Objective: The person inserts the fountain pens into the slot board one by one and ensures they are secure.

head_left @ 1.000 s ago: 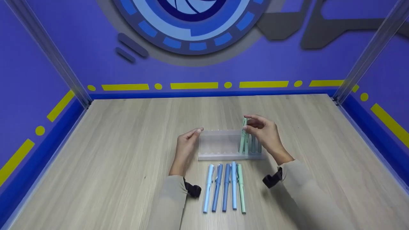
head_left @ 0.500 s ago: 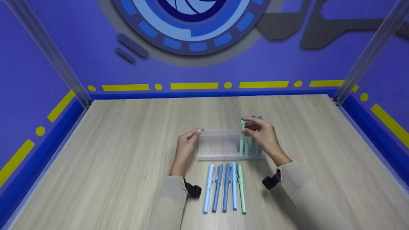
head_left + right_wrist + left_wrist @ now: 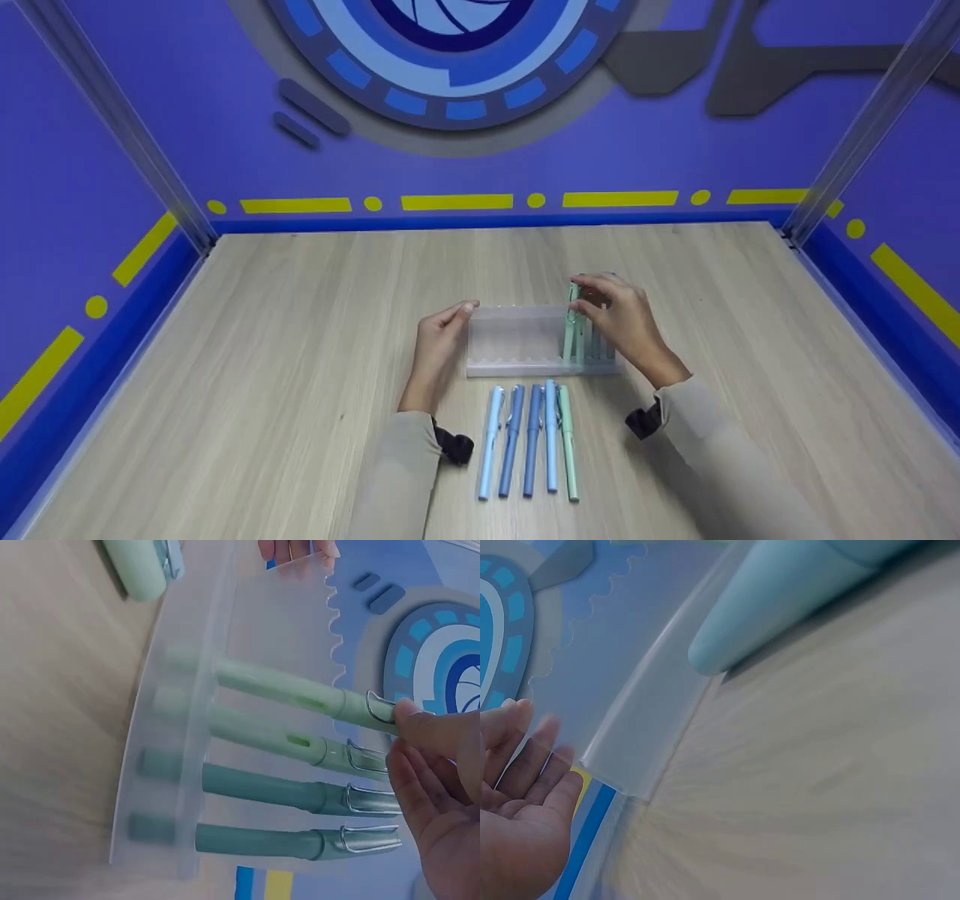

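A translucent plastic pen rack (image 3: 517, 334) stands on the table. My left hand (image 3: 438, 345) grips its left edge, with fingers seen through the panel in the left wrist view. My right hand (image 3: 628, 319) pinches a light green pen (image 3: 281, 690) near its cap clip; the pen stands in the rack with its lower end behind the base's front. Beside it in the right wrist view are a second light green pen (image 3: 255, 735) and two dark green pens (image 3: 262, 786), all upright in the rack, clips toward the top.
In front of the rack lie several pens side by side: a light blue pen (image 3: 490, 442), two darker blue pens (image 3: 511, 442), another light blue pen (image 3: 551, 435) and a green pen (image 3: 568, 442). Blue panels (image 3: 465, 172) enclose the wooden table (image 3: 300, 337).
The pinched light green pen has shifted slightly down in the rack, and the right hand with it. My left hand keeps its grip on the rack's edge.
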A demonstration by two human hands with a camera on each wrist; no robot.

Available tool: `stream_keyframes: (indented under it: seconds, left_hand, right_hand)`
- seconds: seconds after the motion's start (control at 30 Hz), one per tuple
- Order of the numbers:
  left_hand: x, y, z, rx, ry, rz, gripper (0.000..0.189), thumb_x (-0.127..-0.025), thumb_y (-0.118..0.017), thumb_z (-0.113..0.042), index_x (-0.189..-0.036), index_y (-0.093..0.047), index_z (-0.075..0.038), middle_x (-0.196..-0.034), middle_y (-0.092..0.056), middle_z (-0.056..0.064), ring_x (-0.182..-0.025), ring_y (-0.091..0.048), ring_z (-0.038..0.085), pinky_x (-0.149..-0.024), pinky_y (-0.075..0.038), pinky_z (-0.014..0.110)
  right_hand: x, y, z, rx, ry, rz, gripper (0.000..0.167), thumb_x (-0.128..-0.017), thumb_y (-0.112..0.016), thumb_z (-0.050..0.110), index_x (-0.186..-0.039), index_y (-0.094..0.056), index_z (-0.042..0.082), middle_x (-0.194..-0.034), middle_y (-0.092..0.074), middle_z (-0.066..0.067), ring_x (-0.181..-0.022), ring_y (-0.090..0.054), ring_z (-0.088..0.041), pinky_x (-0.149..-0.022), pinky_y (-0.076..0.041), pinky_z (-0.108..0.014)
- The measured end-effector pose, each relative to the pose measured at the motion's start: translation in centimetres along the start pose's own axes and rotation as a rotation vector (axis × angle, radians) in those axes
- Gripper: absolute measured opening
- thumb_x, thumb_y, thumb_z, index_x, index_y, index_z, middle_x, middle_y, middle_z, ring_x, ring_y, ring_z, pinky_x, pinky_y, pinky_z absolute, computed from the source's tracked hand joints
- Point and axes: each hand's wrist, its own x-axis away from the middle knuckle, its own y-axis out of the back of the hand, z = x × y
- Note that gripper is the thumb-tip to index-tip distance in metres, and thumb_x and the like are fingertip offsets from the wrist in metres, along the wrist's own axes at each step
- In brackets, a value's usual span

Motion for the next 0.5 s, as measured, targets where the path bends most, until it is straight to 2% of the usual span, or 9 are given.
stream_keyframes:
  seconds: [0.13,0.27,0.5]
  left_hand:
    - [-0.08,-0.02,0.0,0.012,0.01,-0.002,0.032,-0.095,-0.06,-0.027,-0.116,-0.069,-0.004,-0.124,-0.067,0.009,-0.125,-0.056,0.022,-0.11,-0.042,0.036]
    - [-0.13,-0.02,0.09,0.021,0.014,0.0,0.032,-0.095,-0.06,-0.027,-0.117,-0.068,-0.004,-0.124,-0.066,0.01,-0.126,-0.056,0.022,-0.11,-0.042,0.036]
    - [-0.01,0.03,0.05,0.028,0.005,0.01,0.034,-0.095,-0.06,-0.029,-0.118,-0.068,-0.004,-0.126,-0.065,0.01,-0.127,-0.055,0.023,-0.111,-0.041,0.036]
  right_hand:
    - [-0.15,0.15,-0.06,0.068,0.076,-0.009,0.031,-0.079,-0.076,0.004,-0.11,-0.071,0.004,-0.105,-0.07,-0.01,-0.084,-0.067,-0.02,-0.068,-0.057,-0.028]
    - [-0.26,0.24,-0.12,0.117,0.136,0.002,0.032,-0.079,-0.076,0.004,-0.11,-0.07,0.004,-0.109,-0.07,-0.011,-0.093,-0.066,-0.024,-0.075,-0.058,-0.035]
    - [-0.65,0.28,-0.27,0.184,0.199,0.024,0.032,-0.08,-0.076,0.005,-0.112,-0.069,0.003,-0.112,-0.068,-0.012,-0.105,-0.06,-0.027,-0.086,-0.056,-0.037]
